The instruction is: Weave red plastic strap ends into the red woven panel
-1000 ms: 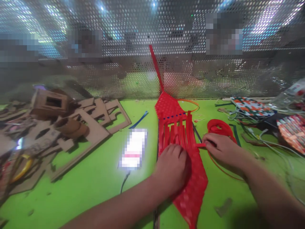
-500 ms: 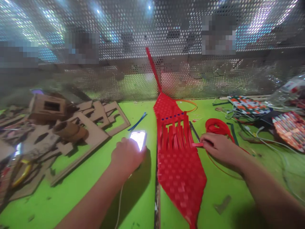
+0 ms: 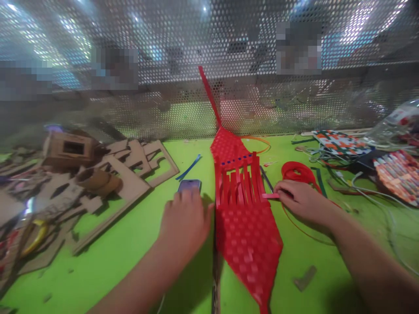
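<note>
A grey perforated metal screen [image 3: 183,109] is seen across the back of a bright green table [image 3: 114,261]. On the left side, the table is covered by a heap of flat, cut brown cardboard pieces [image 3: 129,174]. Right of the middle, a long red woven piece with tapered ends [image 3: 247,226] is laid lengthwise on the table; it is crossed by loose strips in its middle and by a dashed blue row above them. The left hand [image 3: 185,222] is held palm down, with its thumb spread, and its fingers are laid over a rectangular smartphone [image 3: 189,184]; whether it is gripped cannot be told. By the right hand [image 3: 299,198], nearly closed, a narrow pinkish-red strip [image 3: 270,196] is pinched at the woven piece's right side. Farther right, an orange, white and green woven patch [image 3: 340,143] can be seen. A flat red coil [image 3: 296,168] is placed just beyond the right hand. Beyond the smartphone, a slim blue strip [image 3: 189,167] is laid at a slant.
</note>
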The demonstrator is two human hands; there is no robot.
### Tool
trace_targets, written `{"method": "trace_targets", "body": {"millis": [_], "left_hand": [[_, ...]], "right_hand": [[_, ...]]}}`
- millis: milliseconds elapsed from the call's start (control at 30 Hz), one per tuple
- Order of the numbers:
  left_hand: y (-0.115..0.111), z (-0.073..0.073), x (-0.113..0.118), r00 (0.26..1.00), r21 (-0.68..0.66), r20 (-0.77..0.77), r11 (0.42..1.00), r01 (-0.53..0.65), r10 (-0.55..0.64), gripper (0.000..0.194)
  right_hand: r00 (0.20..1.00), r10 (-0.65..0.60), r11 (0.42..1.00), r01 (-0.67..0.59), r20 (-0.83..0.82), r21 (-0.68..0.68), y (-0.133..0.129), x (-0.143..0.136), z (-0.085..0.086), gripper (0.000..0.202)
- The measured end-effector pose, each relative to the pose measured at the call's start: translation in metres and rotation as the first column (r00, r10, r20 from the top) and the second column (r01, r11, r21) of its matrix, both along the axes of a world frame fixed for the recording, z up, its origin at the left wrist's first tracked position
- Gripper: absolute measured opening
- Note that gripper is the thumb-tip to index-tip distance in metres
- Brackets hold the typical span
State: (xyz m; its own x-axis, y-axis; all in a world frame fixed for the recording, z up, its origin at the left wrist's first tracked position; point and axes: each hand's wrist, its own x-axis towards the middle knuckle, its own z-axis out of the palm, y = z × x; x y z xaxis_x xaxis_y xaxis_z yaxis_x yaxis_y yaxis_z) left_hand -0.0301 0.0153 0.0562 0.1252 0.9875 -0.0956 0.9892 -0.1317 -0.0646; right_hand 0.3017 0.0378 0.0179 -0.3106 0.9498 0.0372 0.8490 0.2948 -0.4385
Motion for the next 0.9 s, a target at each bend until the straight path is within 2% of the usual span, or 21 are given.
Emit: {"method": "trace_targets", "body": {"millis": [67,133,167,233,333,433,600,767,900], "left_hand": [[-0.020,0.001,0.023,0.973,-0.040,0.120,0.979,0.201,-0.195,0.054],[-0.036,-0.006,0.048,0.887,-0.036,0.211,0.903,0.427,-0.411,0.056],[-0.041,-0.012,0.058,0.836,-0.017,0.256,0.862,0.506,-0.486,0.060],[-0.046,-0.026,0.074,0.759,0.025,0.338,0.811,0.584,-0.557,0.069],[-0.041,-0.047,0.079,0.712,0.050,0.425,0.799,0.599,-0.559,0.073],[-0.032,-0.057,0.073,0.696,0.014,0.476,0.796,0.605,-0.537,0.076],[-0.027,-0.059,0.067,0.681,0.004,0.494,0.785,0.620,-0.540,0.077],[-0.031,-0.062,0.070,0.672,0.028,0.492,0.782,0.623,-0.553,0.075],[-0.028,-0.056,0.069,0.698,0.068,0.499,0.827,0.558,-0.513,0.068]], "right_hand": [[1.000,-0.001,1.000,0.001,-0.006,-0.002,0.000,0.001,-0.001,0.025],[1.000,0.002,1.000,-0.002,-0.006,0.005,0.001,0.001,-0.003,0.027],[1.000,0.006,1.000,-0.006,-0.006,0.013,0.001,0.001,-0.005,0.027],[1.000,0.015,0.999,-0.015,-0.006,0.033,0.002,0.002,-0.009,0.028],[1.000,0.015,0.999,-0.015,-0.003,0.046,0.003,0.003,-0.015,0.028],[1.000,0.003,0.998,-0.004,0.017,0.060,0.004,0.004,-0.016,0.028],[0.999,-0.038,0.996,0.036,0.028,0.077,0.003,0.003,-0.010,0.026],[0.957,-0.272,0.961,0.276,-0.104,0.031,0.001,-0.002,-0.008,0.018],[0.898,-0.372,0.928,0.361,-0.235,-0.088,-0.001,-0.005,-0.009,0.022]]}}
